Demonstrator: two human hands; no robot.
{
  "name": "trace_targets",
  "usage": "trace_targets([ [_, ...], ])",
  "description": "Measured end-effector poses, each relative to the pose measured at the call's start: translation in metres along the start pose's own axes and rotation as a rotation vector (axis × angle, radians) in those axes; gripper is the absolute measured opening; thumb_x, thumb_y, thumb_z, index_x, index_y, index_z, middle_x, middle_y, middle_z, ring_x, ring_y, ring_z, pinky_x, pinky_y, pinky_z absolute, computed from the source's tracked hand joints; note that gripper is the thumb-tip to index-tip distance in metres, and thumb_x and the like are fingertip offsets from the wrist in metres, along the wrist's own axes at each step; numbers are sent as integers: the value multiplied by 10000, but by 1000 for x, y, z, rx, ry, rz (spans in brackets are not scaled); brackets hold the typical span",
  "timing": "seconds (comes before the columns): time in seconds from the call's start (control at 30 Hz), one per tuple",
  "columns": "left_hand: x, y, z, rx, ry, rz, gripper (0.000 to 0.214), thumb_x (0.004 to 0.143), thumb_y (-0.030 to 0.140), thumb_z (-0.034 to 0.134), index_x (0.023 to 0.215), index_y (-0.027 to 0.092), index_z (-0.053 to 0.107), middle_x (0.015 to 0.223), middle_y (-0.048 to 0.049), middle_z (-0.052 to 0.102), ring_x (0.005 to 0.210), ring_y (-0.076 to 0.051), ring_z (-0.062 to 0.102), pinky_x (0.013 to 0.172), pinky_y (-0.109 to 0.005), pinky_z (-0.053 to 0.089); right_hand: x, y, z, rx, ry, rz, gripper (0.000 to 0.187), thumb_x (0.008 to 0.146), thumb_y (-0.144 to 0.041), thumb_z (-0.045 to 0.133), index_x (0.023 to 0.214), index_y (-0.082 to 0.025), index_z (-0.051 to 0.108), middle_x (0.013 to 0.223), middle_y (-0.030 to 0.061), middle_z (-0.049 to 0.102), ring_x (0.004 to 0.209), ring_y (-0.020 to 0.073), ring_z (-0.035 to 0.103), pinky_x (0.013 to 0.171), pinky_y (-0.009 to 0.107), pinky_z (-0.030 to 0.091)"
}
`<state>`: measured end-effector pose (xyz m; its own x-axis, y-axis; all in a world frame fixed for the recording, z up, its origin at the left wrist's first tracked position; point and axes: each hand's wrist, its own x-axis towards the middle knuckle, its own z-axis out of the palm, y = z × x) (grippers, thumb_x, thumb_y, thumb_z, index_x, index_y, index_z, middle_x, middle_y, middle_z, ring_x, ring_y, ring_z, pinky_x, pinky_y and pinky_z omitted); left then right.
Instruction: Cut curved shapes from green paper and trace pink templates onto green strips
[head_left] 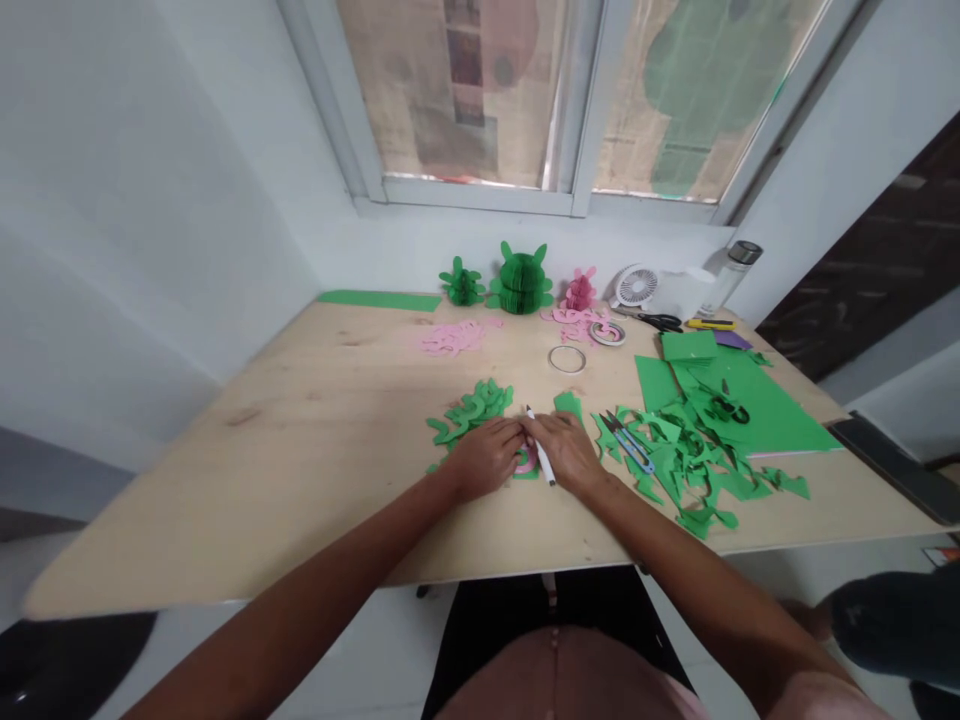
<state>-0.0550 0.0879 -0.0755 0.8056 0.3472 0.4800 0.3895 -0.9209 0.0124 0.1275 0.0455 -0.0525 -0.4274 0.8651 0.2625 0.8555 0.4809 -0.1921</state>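
A slim white marker (546,466) with dark ends lies across my right hand (568,450), which is closed around it. My left hand (484,458) has its fingers bent together, meeting the right fingertips. Beneath the hands, a curved pink paper cutout (527,461) rests on a small piece of green paper (529,475); the left fingers hold its edge, and much of both is hidden. Beside my left hand is a pile of green paper cutouts (474,408). Thread snips (628,440) lie right of my right hand, among green paper scraps (694,465).
Pink cutouts (452,338), a metal ring (567,360) and a tape roll (607,333) lie farther back. Green (523,280) and pink (581,290) paper figures stand by the wall, near a small fan (636,287) and bottle (731,275). Green sheets (780,415) lie right, with black-handled scissors (660,321) behind.
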Motion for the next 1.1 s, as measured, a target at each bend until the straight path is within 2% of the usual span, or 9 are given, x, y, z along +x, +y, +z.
trace_targets([
  [0.23,13,-19,7,10,-2,8,224,849,139,486,1020,105,627,1059,-134,662,1038,-224,613,930,-407,490,16,16,1,34,-16,30,289,947,-133,440,1198,-177,576,1073,123,692,1038,222,610,949,384,330],
  [0.4,17,-22,10,17,-7,3,230,852,147,475,1021,119,629,1068,-131,661,1045,-225,610,923,-404,496,19,22,4,52,11,44,287,942,-136,449,1190,-188,583,1053,118,701,1009,222,624,929,384,348],
  [0.5,16,-20,11,28,-13,-8,209,842,169,499,991,130,641,1020,-123,671,1016,-234,620,919,-405,500,22,19,0,83,38,46,318,947,-147,433,1237,-194,553,1045,107,706,981,217,637,884,347,390],
  [0.63,15,-18,11,51,-13,-21,198,841,192,518,973,129,651,986,-127,686,1032,-267,615,954,-452,475,41,10,-12,239,77,-11,336,973,-227,396,1286,-179,508,963,94,720,881,215,663,788,292,446],
  [0.73,15,-15,12,75,-19,-39,184,840,193,517,938,119,654,944,-140,695,1008,-289,622,927,-475,481,64,7,-15,317,22,-95,327,970,-255,414,1279,-218,511,1029,78,714,922,220,664,810,295,448],
  [0.8,14,-13,12,89,-23,-60,176,837,182,510,916,113,651,919,-143,696,967,-288,634,890,-467,496,77,9,-11,345,-28,-121,312,958,-247,433,1252,-232,534,1094,76,697,962,233,654,826,317,449],
  [0.93,12,-10,14,95,-30,-79,177,841,183,506,922,104,642,925,-141,696,907,-266,651,854,-427,509,92,19,2,382,-93,-150,286,951,-268,448,1202,-215,572,1057,75,701,917,238,658,790,332,470],
  [1.1,11,-8,13,86,-23,-90,203,836,166,517,991,99,630,953,-133,690,905,-250,656,850,-398,505,105,21,17,467,-82,-199,262,955,-279,446,1171,-232,587,1122,53,681,964,205,650,827,308,479],
])
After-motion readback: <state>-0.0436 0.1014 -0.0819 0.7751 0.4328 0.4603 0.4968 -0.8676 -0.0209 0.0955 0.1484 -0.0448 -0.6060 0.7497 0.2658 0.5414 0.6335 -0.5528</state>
